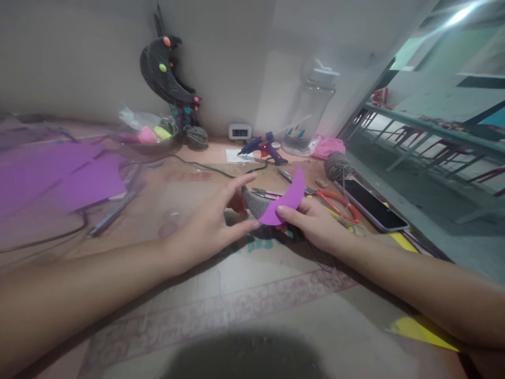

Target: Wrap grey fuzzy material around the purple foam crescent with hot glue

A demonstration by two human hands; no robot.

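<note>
A purple crescent-shaped foam piece (290,200) with a grey layer under it is held up a little above the floor at the middle. My right hand (313,221) pinches its lower end, thumb on top. My left hand (215,223) grips the grey edge at the left, fingers curved round it. Both forearms reach in from the bottom corners.
Orange-handled scissors (339,204) and a phone (371,205) lie right of my hands. A blue glue gun (265,146), a ball of twine (336,165) and a clear jug (313,102) stand behind. Purple foam sheets (84,181) lie left. A black crescent decoration (163,71) leans on the wall.
</note>
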